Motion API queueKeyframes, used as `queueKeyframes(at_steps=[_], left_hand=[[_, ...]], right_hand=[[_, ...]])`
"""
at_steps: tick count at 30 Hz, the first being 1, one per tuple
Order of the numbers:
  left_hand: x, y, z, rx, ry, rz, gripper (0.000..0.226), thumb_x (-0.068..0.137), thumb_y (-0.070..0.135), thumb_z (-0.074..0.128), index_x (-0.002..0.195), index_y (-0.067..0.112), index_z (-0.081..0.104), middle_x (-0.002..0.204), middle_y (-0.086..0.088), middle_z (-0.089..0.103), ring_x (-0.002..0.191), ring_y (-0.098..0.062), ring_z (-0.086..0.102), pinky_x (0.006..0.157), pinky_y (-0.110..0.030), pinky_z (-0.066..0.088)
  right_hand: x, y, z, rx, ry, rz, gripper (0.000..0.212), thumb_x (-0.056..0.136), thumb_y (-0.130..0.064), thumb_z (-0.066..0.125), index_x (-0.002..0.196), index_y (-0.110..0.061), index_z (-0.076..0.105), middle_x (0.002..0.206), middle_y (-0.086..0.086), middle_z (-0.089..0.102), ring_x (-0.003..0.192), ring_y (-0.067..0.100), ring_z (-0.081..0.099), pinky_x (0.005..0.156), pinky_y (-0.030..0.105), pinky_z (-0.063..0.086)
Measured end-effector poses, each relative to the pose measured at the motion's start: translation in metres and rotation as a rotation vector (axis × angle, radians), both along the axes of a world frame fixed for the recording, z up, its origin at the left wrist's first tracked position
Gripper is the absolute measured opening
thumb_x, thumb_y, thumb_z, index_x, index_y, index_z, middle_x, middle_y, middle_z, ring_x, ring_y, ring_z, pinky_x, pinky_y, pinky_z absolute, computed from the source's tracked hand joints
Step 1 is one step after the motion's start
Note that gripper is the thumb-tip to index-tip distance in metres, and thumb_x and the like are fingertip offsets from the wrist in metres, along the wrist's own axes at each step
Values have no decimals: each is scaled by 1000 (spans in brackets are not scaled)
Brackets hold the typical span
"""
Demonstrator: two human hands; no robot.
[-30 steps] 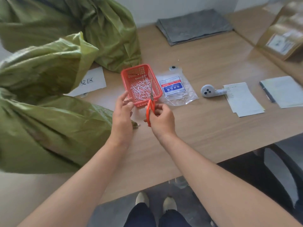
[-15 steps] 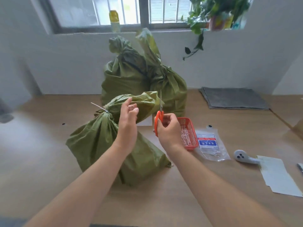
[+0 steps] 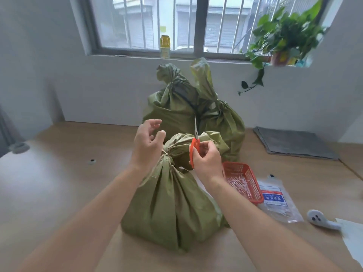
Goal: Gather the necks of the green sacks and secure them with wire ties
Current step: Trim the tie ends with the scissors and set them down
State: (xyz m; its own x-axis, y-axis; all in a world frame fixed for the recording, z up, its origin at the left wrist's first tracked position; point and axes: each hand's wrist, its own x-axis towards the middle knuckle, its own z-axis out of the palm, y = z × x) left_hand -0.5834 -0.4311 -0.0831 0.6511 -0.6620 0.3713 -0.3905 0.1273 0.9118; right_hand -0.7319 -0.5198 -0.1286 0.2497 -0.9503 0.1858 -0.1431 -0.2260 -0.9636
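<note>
- Green sack (image 3: 170, 209) sits on the table (image 3: 59, 183) right in front of the person, between the forearms. Its neck (image 3: 167, 157) is bunched tight, and the loose top flops to the right.
- Wire tie (image 3: 164, 152): only a short pale stub shows at the neck, touching the left hand's edge. Half a second ago a long tail stuck out to the left. That spot is now behind the hand, so I cannot tell if the tail is cut.
- Left hand (image 3: 147, 142) holds nothing, with fingers loosely spread just above the neck. Half a second ago the fingers were upright and together.
- Right hand (image 3: 206, 160) grips the orange scissors (image 3: 194, 146), blades together and pointing up, just right of the neck. It had the same grip a second ago.
- A second ago the view looked down at the red basket (image 3: 235, 164) of spare ties (image 3: 239, 183). It is now raised to the sack.
- Two more sacks (image 3: 172, 110) and (image 3: 224, 118) stand at the wall with necks cinched. Their ties are too small to see.
- Judgement: this sack looks tied, and trimming the tail is likely next.
- Risk: the blades are close to the sack fabric.
</note>
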Motion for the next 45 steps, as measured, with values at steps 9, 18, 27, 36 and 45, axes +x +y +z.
queueKeyframes(at_steps=[9, 18, 27, 36, 45], left_hand=[[85, -9, -35, 353, -145, -93, 12, 86, 18, 83, 96, 23, 80, 86, 7, 77, 78, -9, 72, 76, -23, 59], [93, -39, -38, 267, -196, -150, 7, 85, 13, 84, 85, 19, 82, 72, 4, 76, 72, -19, 73, 71, -31, 60], [86, -54, -25, 258, -289, -235, 8, 88, 6, 80, 90, 13, 83, 72, 9, 73, 60, 5, 60, 64, -9, 46], [86, -54, -19, 235, -305, -274, 11, 84, 8, 83, 90, 16, 83, 82, 6, 79, 79, -10, 74, 84, -30, 61], [87, -55, -20, 217, -313, -292, 8, 84, 9, 84, 90, 15, 84, 84, 5, 79, 81, -12, 75, 86, -38, 62]], right_hand=[[46, 6, -40, 54, 113, -130, 21, 93, -39, 71, 96, -23, 59, 83, 1, 74, 72, 17, 69, 74, 48, 60], [18, -7, -62, 24, 407, 21, 23, 90, -44, 71, 94, -26, 57, 78, -3, 70, 64, 9, 62, 67, 36, 54], [4, -17, -55, -268, 587, 208, 18, 88, -35, 69, 94, -33, 52, 76, -11, 64, 64, 7, 57, 61, 25, 47], [14, -24, -39, -375, 698, 225, 18, 87, -34, 66, 97, -33, 51, 86, -13, 64, 78, 8, 62, 69, 36, 57], [15, -25, -33, -430, 723, 212, 16, 90, -33, 68, 96, -31, 54, 84, -13, 62, 76, 10, 62, 67, 37, 56]])
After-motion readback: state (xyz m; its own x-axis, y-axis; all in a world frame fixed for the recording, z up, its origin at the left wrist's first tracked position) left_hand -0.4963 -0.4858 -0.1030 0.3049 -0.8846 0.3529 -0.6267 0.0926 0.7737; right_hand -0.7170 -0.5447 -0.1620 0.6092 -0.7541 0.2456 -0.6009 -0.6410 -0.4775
